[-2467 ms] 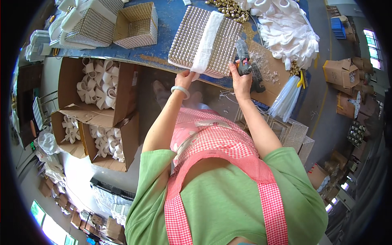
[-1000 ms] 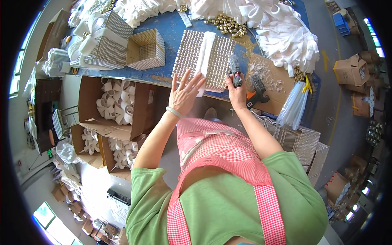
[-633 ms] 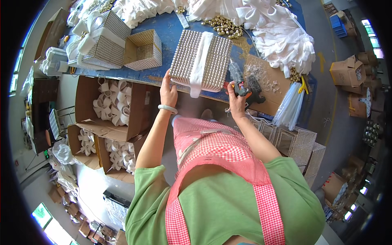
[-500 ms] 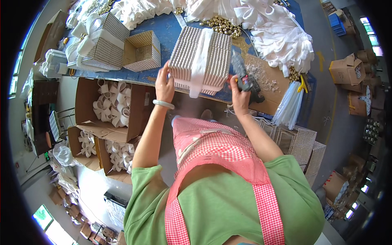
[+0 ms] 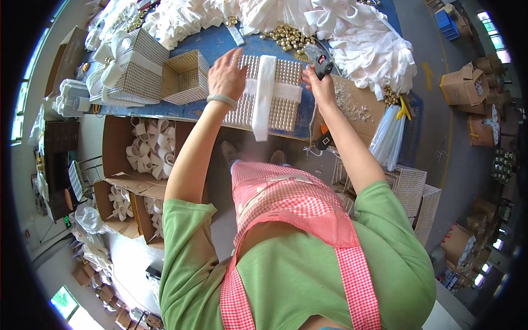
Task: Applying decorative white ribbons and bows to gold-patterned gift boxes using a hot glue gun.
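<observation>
A silver beaded box (image 5: pixel 289 102) with crossed white ribbon bands (image 5: pixel 265 91) is at the table's front edge, its ribboned face toward me. One ribbon end hangs past the box's near edge. My left hand (image 5: pixel 225 80), with a pale bangle at the wrist, grips the box's far left corner; some fingertips are hidden. In my right hand (image 5: pixel 320 85) is a dark glue gun (image 5: pixel 323 66), by the box's right side, with the fingers close to the box's edge.
An open beaded box (image 5: pixel 187 77) and a bow-trimmed box (image 5: pixel 137 66) stand left. White ribbons (image 5: pixel 368 55) and gold bells (image 5: pixel 291 38) lie behind. Cardboard (image 5: pixel 352 104) is right. Cartons of white bows (image 5: pixel 154 143) sit below; a black-and-orange object (image 5: pixel 324 137) hangs at the edge.
The box has been tilted, so its ribboned face shows flatter. My left hand has moved up to its far corner. The glue gun has risen toward the far side with my right hand.
</observation>
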`<action>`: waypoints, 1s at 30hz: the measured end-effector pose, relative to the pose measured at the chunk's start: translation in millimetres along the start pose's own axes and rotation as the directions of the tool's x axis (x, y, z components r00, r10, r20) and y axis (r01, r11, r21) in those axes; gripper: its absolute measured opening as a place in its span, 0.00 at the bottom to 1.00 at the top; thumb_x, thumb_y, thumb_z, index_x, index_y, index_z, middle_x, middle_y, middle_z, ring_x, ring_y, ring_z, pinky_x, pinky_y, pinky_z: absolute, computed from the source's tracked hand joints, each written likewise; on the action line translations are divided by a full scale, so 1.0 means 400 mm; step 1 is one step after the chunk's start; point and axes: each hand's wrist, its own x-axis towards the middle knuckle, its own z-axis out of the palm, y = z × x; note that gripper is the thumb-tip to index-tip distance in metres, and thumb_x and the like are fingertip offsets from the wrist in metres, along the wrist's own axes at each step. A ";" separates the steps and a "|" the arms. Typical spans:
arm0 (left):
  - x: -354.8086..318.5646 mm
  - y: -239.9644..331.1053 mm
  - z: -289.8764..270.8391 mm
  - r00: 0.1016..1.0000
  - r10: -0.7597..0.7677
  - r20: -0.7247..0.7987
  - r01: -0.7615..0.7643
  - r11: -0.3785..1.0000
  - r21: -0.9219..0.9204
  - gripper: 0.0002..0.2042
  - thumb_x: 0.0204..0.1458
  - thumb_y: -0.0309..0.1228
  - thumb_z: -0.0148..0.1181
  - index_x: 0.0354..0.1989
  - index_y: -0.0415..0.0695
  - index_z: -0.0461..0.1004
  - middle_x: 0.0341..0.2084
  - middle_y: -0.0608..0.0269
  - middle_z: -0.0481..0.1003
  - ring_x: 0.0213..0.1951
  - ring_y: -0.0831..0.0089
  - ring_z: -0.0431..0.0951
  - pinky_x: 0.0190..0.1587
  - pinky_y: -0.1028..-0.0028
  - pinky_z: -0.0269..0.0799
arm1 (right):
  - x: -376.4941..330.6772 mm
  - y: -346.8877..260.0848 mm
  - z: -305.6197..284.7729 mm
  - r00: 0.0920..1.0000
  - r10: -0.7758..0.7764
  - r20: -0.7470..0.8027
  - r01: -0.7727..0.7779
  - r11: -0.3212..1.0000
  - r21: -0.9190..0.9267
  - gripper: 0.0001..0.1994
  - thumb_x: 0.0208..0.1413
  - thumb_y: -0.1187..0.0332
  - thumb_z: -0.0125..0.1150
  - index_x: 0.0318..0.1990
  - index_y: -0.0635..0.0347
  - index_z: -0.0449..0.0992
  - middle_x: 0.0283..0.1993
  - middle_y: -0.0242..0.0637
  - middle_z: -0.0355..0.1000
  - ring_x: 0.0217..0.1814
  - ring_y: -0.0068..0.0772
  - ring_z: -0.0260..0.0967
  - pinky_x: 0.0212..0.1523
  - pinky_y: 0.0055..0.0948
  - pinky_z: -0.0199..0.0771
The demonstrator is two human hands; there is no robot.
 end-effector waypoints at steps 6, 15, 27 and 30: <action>-0.008 0.059 0.089 0.926 0.215 0.312 -0.261 0.958 0.115 0.25 0.55 0.49 0.42 0.61 0.59 0.56 0.64 0.71 0.51 0.66 0.62 0.42 0.64 0.49 0.32 | -0.038 -0.003 -0.025 0.999 -0.009 -0.034 0.014 0.990 0.137 0.16 0.55 0.56 0.56 0.40 0.60 0.69 0.37 0.38 0.74 0.33 0.25 0.74 0.26 0.21 0.69; -0.281 0.010 -0.021 0.935 -0.337 -0.111 0.259 0.863 -0.433 0.04 0.48 0.25 0.58 0.31 0.40 0.72 0.29 0.60 0.72 0.30 0.67 0.73 0.32 0.72 0.69 | -0.211 0.020 -0.197 0.991 0.038 0.126 -0.051 0.993 0.103 0.11 0.56 0.67 0.53 0.45 0.60 0.64 0.41 0.41 0.74 0.20 0.19 0.67 0.19 0.18 0.65; -0.414 0.069 0.204 0.803 -0.581 0.131 0.425 0.405 -0.810 0.08 0.48 0.30 0.61 0.32 0.40 0.71 0.30 0.67 0.69 0.33 0.80 0.67 0.36 0.79 0.63 | -0.298 -0.034 -0.132 0.911 0.163 0.378 -0.255 0.945 0.206 0.09 0.58 0.64 0.51 0.42 0.58 0.65 0.43 0.46 0.73 0.21 0.18 0.63 0.23 0.19 0.63; -0.431 0.055 0.212 0.787 -0.532 0.312 0.405 0.064 -0.912 0.05 0.52 0.28 0.58 0.29 0.43 0.68 0.26 0.73 0.69 0.30 0.85 0.66 0.35 0.83 0.63 | -0.303 -0.047 -0.130 0.898 0.191 0.396 -0.288 0.936 0.201 0.09 0.58 0.62 0.52 0.40 0.55 0.66 0.43 0.47 0.72 0.21 0.17 0.62 0.23 0.18 0.62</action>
